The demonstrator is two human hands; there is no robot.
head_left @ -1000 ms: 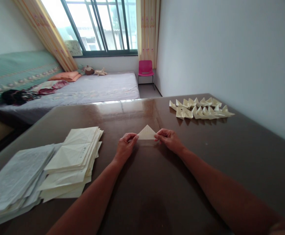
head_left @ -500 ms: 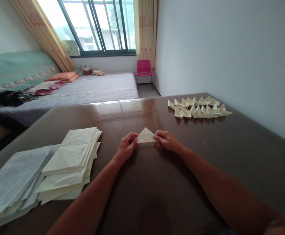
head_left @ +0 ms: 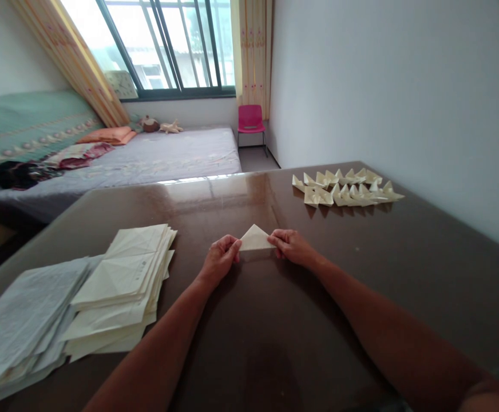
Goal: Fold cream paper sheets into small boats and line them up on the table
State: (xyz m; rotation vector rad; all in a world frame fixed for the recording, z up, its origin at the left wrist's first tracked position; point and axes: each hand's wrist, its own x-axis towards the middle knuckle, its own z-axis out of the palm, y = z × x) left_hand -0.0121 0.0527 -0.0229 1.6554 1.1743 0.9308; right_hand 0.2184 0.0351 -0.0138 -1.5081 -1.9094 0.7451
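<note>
A small cream sheet of paper folded into a triangle (head_left: 255,239) is held just above the brown table, its point facing away from me. My left hand (head_left: 222,256) pinches its left corner between thumb and fingers. At the opposite corner, my right hand (head_left: 290,246) grips the paper in the same way. Several folded paper boats (head_left: 352,187) stand in two rows at the far right. To my left lies a stack of creased cream paper sheets (head_left: 116,277), overlapping a stack of greyish printed sheets (head_left: 26,320).
The glossy brown table (head_left: 275,320) fills the foreground and reflects the window light. Beyond its far edge are a bed (head_left: 189,151) and a pink chair (head_left: 250,119). A white wall (head_left: 387,80) runs along the right side.
The left hand's fingers have shifted slightly on the paper's corner. Both hands still hold the folded triangle, and the whole view has moved a little.
</note>
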